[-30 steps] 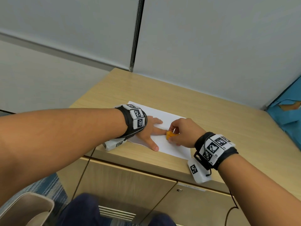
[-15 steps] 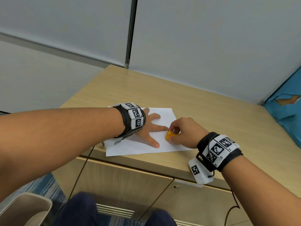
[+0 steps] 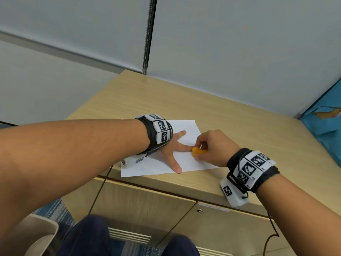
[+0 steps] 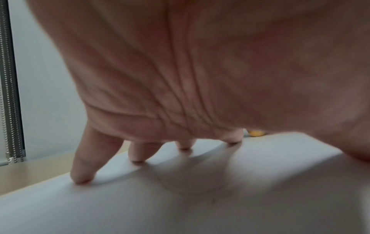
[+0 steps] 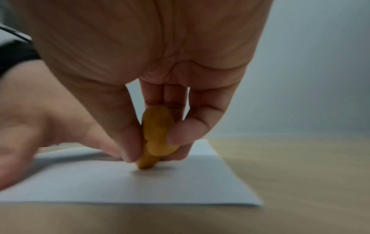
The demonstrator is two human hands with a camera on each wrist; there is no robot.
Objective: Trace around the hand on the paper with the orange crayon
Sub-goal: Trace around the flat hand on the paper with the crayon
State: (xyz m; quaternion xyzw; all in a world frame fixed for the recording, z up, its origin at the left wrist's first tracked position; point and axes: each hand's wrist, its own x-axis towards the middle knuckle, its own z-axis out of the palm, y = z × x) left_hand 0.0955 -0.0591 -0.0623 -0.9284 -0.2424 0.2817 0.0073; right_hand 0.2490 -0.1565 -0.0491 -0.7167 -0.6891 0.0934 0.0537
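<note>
Crayon: your orange crayon (image 3: 197, 151) is pinched in your right hand (image 3: 214, 147), tip on the paper (image 3: 156, 166) beside your index fingertip.
Left hand: your left hand (image 3: 170, 150) lies flat, fingers spread, pressing the paper.
Paper: near the cabinet top's (image 3: 239, 122) front edge.

left hand (image 5: 30, 126) blurred and cut off at frame edge, orange crayon (image 4: 255, 133) barely peeking past palm

Your bare forearms, banded wrists

Black straps carrying white square-coded marker blocks (image 3: 253, 166) wrap both wrists; dark navy trousers (image 3: 88, 237) below.
</note>
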